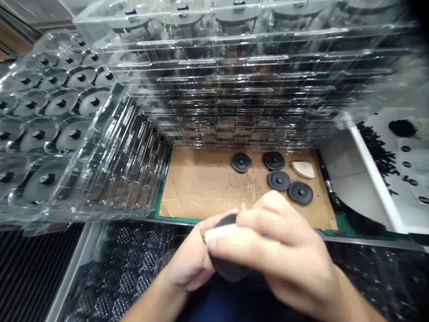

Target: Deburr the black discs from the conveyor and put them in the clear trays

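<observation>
We hold a dark round disc (229, 269) between our two hands, at the lower middle of the view. Our right hand (279, 255) lies over the disc, and its fingers (268, 219) are bent and grasp it from above. Our left hand (186, 264) holds the disc from the other side, but its fingers are mostly hidden, so we cannot tell exactly how they are placed.

In front of the hands is a cardboard sheet (204, 188) with a green edge (174, 219). Four dark discs (279, 180) lie on it, near its far right part, and a white curved piece (303, 169) lies just beside them. Stacks of clear plastic trays (234, 89) stand behind the sheet and on its left, and many discs sit in their pockets. On the right is a white-framed bin (378, 179) with small black pieces (378, 152). Dark mesh trays (130, 268) lie below the hands.
</observation>
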The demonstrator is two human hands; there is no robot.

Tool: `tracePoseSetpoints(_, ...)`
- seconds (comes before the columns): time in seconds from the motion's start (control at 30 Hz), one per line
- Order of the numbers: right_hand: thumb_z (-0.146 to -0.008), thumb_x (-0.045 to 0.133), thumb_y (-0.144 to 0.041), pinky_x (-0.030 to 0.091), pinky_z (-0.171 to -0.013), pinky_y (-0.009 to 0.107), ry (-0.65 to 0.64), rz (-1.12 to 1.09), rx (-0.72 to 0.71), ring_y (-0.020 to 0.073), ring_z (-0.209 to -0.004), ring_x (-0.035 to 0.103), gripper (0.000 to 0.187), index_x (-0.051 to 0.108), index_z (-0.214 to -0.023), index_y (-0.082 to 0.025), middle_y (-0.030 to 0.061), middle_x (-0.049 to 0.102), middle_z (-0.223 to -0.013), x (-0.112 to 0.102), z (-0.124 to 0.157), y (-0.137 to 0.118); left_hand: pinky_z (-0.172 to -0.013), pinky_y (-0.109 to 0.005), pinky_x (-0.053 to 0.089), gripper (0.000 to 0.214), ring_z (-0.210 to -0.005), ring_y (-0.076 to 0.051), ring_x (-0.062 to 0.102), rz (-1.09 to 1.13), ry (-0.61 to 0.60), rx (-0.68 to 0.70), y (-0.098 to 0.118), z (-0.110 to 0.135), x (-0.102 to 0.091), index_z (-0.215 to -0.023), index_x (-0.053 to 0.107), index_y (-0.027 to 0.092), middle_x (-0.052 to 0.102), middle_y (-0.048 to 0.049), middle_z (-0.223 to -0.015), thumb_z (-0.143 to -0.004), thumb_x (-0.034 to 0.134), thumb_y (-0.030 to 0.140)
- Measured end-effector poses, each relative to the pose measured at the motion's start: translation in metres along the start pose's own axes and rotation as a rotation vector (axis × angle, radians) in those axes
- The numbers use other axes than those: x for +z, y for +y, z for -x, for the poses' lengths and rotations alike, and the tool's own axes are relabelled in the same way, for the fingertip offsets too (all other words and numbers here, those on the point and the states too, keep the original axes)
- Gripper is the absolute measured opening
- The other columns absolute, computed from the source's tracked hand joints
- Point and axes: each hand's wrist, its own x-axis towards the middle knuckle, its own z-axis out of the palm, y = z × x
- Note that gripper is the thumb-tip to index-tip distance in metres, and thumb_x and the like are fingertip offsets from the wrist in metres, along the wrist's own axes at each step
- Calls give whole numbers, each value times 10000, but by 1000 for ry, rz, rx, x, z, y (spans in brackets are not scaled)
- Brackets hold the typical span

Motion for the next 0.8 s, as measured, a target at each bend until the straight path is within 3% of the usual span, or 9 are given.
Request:
tracePoseSetpoints(0.07, -942, 432, -101, 421, -648, 292, -32, -14, 116, 138, -701, 538, 285, 669, -1050, -215, 15, 671, -822, 0, 1, 8, -798, -231, 516, 553, -877, -179, 690, 15, -63, 15, 3, 0, 1, -964, 751, 185, 743, -15, -822, -471, 896, 388)
tracePoseSetpoints(0.13, -916, 465, -73, 456, -668, 275, 22, -49, 239, 138, -758, 574, 290, 652, -1096, -203, 22, 676, -861, 0, 8, 14, -750, -187, 523, 537, -812, -149, 704, 42, -123, 0, 3, -1, 1, -986, 747, 184, 759, -25, -824, -515, 876, 407)
tracePoseSetpoints(0.3, -905, 567, -215, 514, -665, 222, 213, -136, 571, 133, -823, 643, 214, 673, -1074, -292, -9, 704, -992, 2, 38, 24, -833, -241, 543, 505, -899, -186, 720, 196, -196, -91, -5, -2, -5, -1041, 720, 232, 753, -28, -1041, -570, 865, 342)
tracePoseSetpoints(0.43, -902, 562, -343, 562, -711, 282, 170, -167, 800, 180, -837, 684, 228, 686, -1075, -263, 20, 727, -998, 11, 63, 44, -836, -254, 553, 520, -923, -216, 718, 277, -223, -110, -10, -2, -10, -1082, 698, 198, 734, -62, -1092, -605, 847, 342)
tracePoseSetpoints(0.6, -901, 499, -335, 569, -781, 329, -6, -82, 779, 202, -895, 686, 282, 692, -1052, -196, 71, 727, -997, 48, 86, 85, -741, -235, 582, 549, -952, -245, 711, 392, -167, -129, -18, -5, -17, -1074, 695, 164, 735, -91, -1088, -608, 819, 426)
tracePoseSetpoints(0.7, -897, 469, -313, 553, -792, 409, 29, 23, 759, 210, -819, 655, 332, 670, -1112, -161, 126, 664, -1032, 71, 97, 96, -822, -256, 574, 470, -961, -236, 711, 459, -39, -113, -21, -4, -20, -997, 716, 158, 751, -74, -1052, -622, 802, 426)
tracePoseSetpoints(0.8, -895, 476, -332, 499, -862, 499, 81, 131, 721, 249, -914, 598, 366, 642, -1167, -152, 170, 570, -1146, 83, 106, 93, -888, -294, 553, 502, -990, -248, 700, 487, 39, -109, -24, -3, -21, -1020, 703, 148, 750, -82, -1049, -611, 810, 419)
